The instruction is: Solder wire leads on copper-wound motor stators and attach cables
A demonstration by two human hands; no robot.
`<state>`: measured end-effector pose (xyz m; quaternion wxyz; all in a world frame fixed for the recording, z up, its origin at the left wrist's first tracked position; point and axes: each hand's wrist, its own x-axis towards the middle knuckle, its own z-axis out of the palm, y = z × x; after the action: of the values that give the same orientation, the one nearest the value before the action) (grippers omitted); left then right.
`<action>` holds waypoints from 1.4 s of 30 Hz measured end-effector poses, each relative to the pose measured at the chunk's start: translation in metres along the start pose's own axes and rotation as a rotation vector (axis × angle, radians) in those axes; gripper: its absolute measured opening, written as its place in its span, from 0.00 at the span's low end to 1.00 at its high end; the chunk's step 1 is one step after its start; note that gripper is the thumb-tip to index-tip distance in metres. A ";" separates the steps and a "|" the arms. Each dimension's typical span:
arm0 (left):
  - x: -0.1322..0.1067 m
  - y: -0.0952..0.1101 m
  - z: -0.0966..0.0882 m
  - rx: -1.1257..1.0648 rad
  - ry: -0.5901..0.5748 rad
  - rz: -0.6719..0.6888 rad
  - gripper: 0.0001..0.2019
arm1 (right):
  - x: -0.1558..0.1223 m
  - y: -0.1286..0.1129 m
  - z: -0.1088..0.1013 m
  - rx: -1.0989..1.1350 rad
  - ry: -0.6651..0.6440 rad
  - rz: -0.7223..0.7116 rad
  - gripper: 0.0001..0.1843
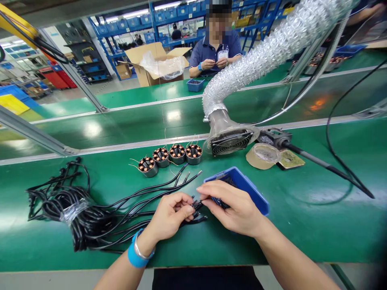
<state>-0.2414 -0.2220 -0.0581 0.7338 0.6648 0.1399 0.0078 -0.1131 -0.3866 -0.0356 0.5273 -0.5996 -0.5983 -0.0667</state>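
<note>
My left hand (171, 213) is closed, thumb against fingers, on the end of a black cable (196, 204). Close by on the right, my right hand (234, 207) pinches at the tip of that cable; whatever small piece its fingertips hold is too small to make out. Other black cable ends lie around and under my left hand. They run left to a coiled cable bundle (87, 225) wrapped with clear plastic. Partly behind my right hand, a blue bin (255, 193) contains small black pieces (229, 182).
Several copper-wound motor stators (161, 157) stand in a row behind the cables. A fume extractor fan (232, 143) with a silver duct (256, 60) sits behind the bin. Right of it are a tape roll (263, 156) and a soldering iron (320, 161). A co-worker (214, 52) sits opposite.
</note>
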 end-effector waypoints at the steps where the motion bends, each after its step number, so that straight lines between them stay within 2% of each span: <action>1: 0.000 0.000 0.000 -0.002 0.000 0.001 0.16 | 0.000 0.000 0.000 -0.001 -0.002 -0.002 0.23; 9: -0.001 -0.001 -0.001 0.027 -0.024 0.023 0.13 | -0.002 0.002 0.001 -0.017 -0.068 -0.006 0.24; 13: 0.000 -0.002 0.001 -0.030 -0.019 0.042 0.12 | -0.005 0.002 0.007 0.031 -0.138 0.044 0.28; 17: 0.000 -0.001 0.003 -0.085 -0.028 0.044 0.14 | -0.005 0.001 0.013 0.090 -0.131 0.045 0.30; 21: 0.001 0.001 0.003 -0.118 -0.014 0.034 0.14 | -0.005 0.000 0.012 0.119 -0.133 0.143 0.29; 24: 0.000 0.003 0.004 -0.106 0.004 0.024 0.15 | -0.004 -0.002 0.011 0.134 -0.116 0.217 0.26; 33: -0.001 0.003 0.003 -0.016 0.055 0.038 0.18 | 0.001 -0.007 0.018 0.143 -0.099 0.285 0.13; 36: -0.001 0.004 0.001 0.116 0.034 0.040 0.16 | 0.002 -0.006 0.006 0.132 -0.156 0.285 0.11; 38: -0.001 0.007 0.001 0.320 -0.004 0.058 0.12 | 0.002 -0.004 -0.009 0.089 -0.155 0.296 0.09; 40: -0.001 0.009 0.002 0.556 -0.072 0.104 0.07 | 0.002 -0.001 -0.027 0.011 -0.156 0.371 0.05; 42: -0.001 0.011 0.003 0.696 -0.156 0.168 0.04 | 0.001 0.005 -0.041 -0.135 -0.245 0.478 0.05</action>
<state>-0.2398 -0.2240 -0.0473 0.4688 0.8825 0.0225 -0.0307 -0.0865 -0.4132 -0.0198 0.4108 -0.7612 -0.4931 0.0928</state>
